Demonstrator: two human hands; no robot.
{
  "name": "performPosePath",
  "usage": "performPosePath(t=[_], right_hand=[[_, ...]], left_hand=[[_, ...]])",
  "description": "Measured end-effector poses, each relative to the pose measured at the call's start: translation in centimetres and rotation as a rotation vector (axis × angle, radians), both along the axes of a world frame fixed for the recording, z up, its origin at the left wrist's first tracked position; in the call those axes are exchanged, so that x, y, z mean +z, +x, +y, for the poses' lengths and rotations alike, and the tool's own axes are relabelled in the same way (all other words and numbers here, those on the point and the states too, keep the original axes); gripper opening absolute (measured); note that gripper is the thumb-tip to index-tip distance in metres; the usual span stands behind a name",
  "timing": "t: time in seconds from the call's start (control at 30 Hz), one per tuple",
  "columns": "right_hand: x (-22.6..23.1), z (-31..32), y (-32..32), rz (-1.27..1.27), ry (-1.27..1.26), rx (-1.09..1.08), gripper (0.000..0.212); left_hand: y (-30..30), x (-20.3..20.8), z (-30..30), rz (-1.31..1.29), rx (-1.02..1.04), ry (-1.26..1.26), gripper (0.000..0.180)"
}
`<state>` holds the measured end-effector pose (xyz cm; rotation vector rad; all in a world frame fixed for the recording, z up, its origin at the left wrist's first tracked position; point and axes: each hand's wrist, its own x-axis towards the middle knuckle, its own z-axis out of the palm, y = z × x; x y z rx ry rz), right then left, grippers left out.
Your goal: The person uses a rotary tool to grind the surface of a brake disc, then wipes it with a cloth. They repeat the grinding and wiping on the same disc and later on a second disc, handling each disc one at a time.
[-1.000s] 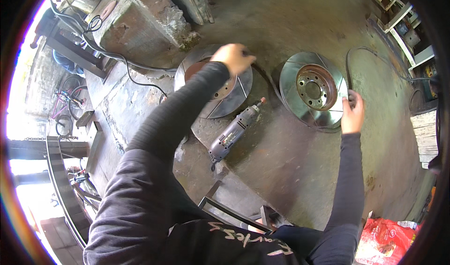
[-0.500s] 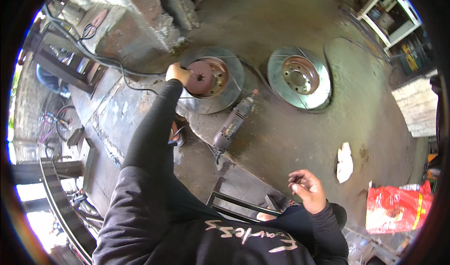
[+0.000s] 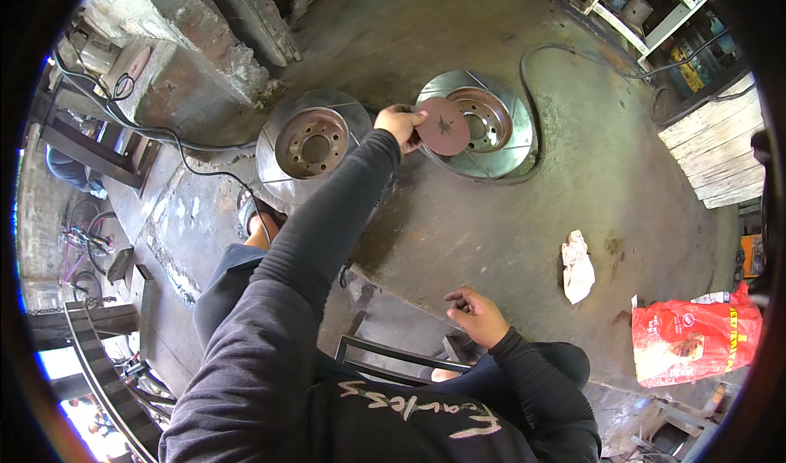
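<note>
Head view, near to far.

Right hand low by the knee, above the dark metal frame. Fingers loosely curled, nothing seen in them. Same spot as half a second ago, well back from the right brake disc whose rim it touched a second ago.

White rag and red bag to the right on the floor, both well apart from the hands. Sandalled foot to the left, just short of the left brake disc.

Left arm stretched far forward. Left hand between the two brake discs, fingers pinching the edge of a round reddish-brown sanding disc. Sanding disc in the air, tilted, overlapping the near-left part of the right brake disc; contact cannot be told.

Change: half a second ago the left hand and the reddish disc sat at the hub of the left brake disc. Now lifted off and carried right, hub bare. Judged: sanding disc free in hand, both brake discs lying flat and uncovered. Grinder seen earlier below the discs now out of sight, likely behind the sleeve.

Room: bare floor between the brake discs and the rag. Dark cable curving just beside the right brake disc's far and right rim. Masonry block close behind the left one. Planks far right.
</note>
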<state>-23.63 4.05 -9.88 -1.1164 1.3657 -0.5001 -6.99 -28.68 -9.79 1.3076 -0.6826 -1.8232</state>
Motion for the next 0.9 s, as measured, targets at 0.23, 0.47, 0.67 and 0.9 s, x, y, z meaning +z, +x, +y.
performPosePath(t=[0.23,0.47,0.67,0.9], right_hand=[[-1.0,0.3,-0.7,0.004,-0.066,0.004,0.028],[1.8,-5.7,2.2,-0.340,0.099,-0.100,0.022],[1.0,-23.6,10.0,-0.279,-0.345,-0.084,0.026],[-5.1,-36.1,14.6,0.511,-0.433,-0.080,0.058]], left_hand=[[1.7,-0.8,-0.6,-0.667,-0.058,-0.299,0.067],[22.6,0.0,-2.0,-1.600,0.022,-0.598,0.056],[29.3,-6.4,-1.6,-1.432,0.049,-0.344,0.066],[30.9,-10.9,-1.1,-1.254,0.052,-0.237,0.072]])
